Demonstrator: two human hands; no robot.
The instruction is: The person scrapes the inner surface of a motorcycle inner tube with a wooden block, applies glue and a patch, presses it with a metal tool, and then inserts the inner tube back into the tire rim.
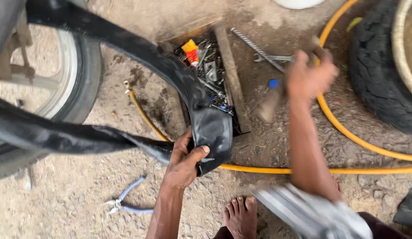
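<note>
Head view: left hand (184, 157) grips a folded black inner tube (206, 119) at frame centre, keeping its bend pinched; right hand (308, 77), blurred at upper right, closes around a tool handle (271, 104) above the open toolbox (210, 71) and yellow hose (347, 132).

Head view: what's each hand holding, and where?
Left hand pinches the black inner tube at its folded bend. Right hand is blurred; its hold cannot be told.

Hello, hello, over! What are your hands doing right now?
Left hand shut on black inner tube. Right hand blurred above the ground, holding a tool; grip unclear. Wooden toolbox and yellow hose lie close by.
</note>
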